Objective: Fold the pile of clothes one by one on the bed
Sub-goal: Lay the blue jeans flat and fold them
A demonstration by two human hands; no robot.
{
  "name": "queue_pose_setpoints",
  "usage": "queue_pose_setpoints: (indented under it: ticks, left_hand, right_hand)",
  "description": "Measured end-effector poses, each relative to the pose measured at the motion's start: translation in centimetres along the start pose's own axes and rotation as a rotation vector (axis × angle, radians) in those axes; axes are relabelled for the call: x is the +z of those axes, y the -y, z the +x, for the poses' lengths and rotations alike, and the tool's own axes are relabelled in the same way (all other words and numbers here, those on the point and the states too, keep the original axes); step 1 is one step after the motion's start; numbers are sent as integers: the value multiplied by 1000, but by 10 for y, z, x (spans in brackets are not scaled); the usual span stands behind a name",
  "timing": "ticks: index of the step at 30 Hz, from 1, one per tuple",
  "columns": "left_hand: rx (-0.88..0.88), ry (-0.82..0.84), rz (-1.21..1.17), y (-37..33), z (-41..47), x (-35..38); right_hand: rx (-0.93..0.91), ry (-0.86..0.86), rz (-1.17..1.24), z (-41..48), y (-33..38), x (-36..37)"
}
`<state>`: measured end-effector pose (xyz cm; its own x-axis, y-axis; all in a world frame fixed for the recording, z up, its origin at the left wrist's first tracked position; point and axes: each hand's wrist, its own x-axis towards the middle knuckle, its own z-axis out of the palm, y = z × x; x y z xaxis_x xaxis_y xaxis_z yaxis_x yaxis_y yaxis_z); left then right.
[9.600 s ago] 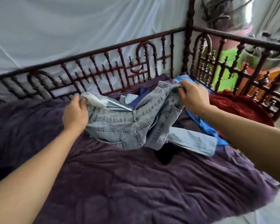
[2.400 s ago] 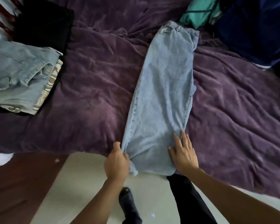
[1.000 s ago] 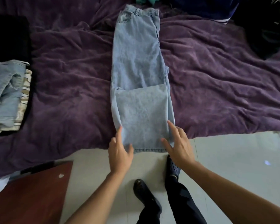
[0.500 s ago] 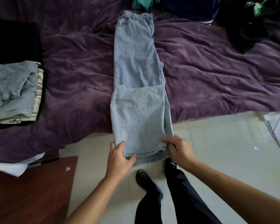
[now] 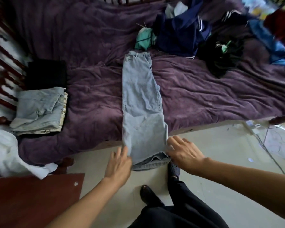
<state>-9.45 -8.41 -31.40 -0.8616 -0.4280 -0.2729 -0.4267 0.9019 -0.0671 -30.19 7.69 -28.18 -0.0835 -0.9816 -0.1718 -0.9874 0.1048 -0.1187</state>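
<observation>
A purple blanket (image 5: pixel 92 89) covers the bed. Light blue jeans (image 5: pixel 142 106) lie lengthwise across it, waistband at the far side, hems hanging over the near edge above the floor (image 5: pixel 220 162). An unfolded pile of clothes (image 5: pixel 184 33) sits at the far right, well apart from a folded stack (image 5: pixel 39 109) at the left by the wooden rail (image 5: pixel 2 66). The right hand (image 5: pixel 183 153) touches the right edge of the hems, fingers spread, gripping nothing. The left hand (image 5: pixel 119 163) rests against the left edge, fingers loosely extended, not pinching the cloth.
</observation>
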Motion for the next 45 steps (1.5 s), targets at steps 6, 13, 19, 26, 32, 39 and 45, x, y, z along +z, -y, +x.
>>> queue_pose_setpoints:
  ticks: [6,13,19,26,32,39,45]
  left_hand:
    - [282,-81,-78,36,-22,-32]
    - [70,-258,-419,75,36,-101]
    - [-45,-340,-413,99,144,-142]
    - [-292,-317,-456,143,316,-174]
    - [-403,-269,-464,185,465,-158]
    - [-596,-307,-532,218,587,-99]
    - [-295,-241,-324,196,551,-3]
  right_hand:
    - [-141,-24,63,-19,21,-18]
    - [247,-206,265,33,-28,-70]
    - [428,-242,389,122,-93,-107]
    - [533,-264,498,272,-212,-108]
    - [598,-150,508,406,-312,-86]
    - [670,-53,469,522,-388,-23]
    - [331,-129,211,494,-348,51]
